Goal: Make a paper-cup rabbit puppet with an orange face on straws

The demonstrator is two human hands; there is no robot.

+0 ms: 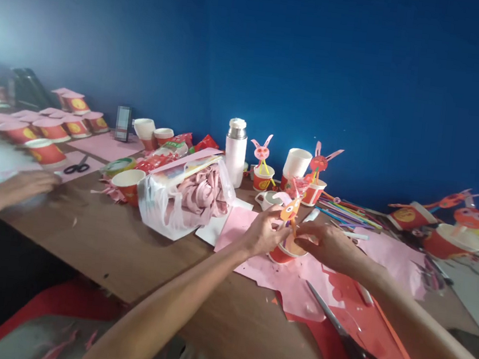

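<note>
In the head view, a red-and-white paper cup (pixel 283 256) stands on pink paper with an orange paper rabbit figure (pixel 290 210) rising from it on a stem. My left hand (pixel 264 234) is closed around the figure just below its head. From the other side, my right hand (pixel 323 242) reaches over the cup with bent fingers pinched at the lower stem inside the rim. Exactly what its fingertips grip is partly hidden. Black-handled scissors (pixel 348 342) lie by my right forearm, across red paper (pixel 390 335) and the pink sheet (pixel 255 270).
Finished-looking rabbit cups (pixel 263 177) stand behind, near a white thermos (pixel 235 153) and coloured pipe cleaners (pixel 348 212). A plastic bag (pixel 166 211) of pink material lies left of centre. Another person's hand (pixel 33 186) is at far left, near small scissors (pixel 76 165) and pink-topped cups (pixel 52 128).
</note>
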